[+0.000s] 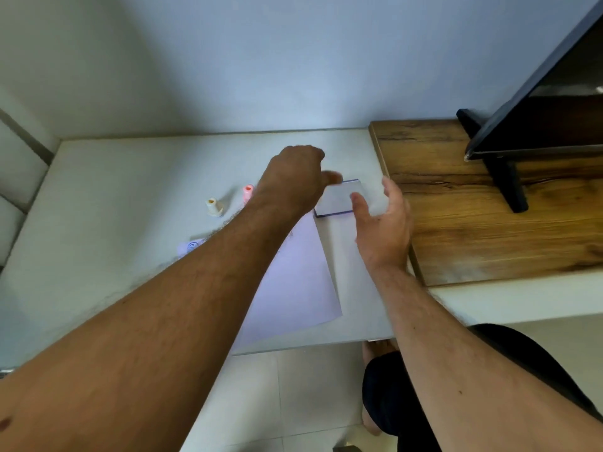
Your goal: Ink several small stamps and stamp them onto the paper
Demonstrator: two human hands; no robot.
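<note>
A pale lilac sheet of paper lies on the white table, partly under my left forearm. At its far right corner sits a rectangular ink pad with a blue rim and closed lid. My left hand hovers over the pad's left side, fingers curled, thumb toward the lid; what it holds, if anything, is hidden. My right hand is open beside the pad's right edge, fingers spread. A cream stamp and a pink stamp stand upright to the left. A blue-patterned stamp lies by my forearm.
A raised wooden board borders the table on the right and carries a black screen on a stand. The wall runs along the table's far edge. My dark-clothed knee is below the table's near edge.
</note>
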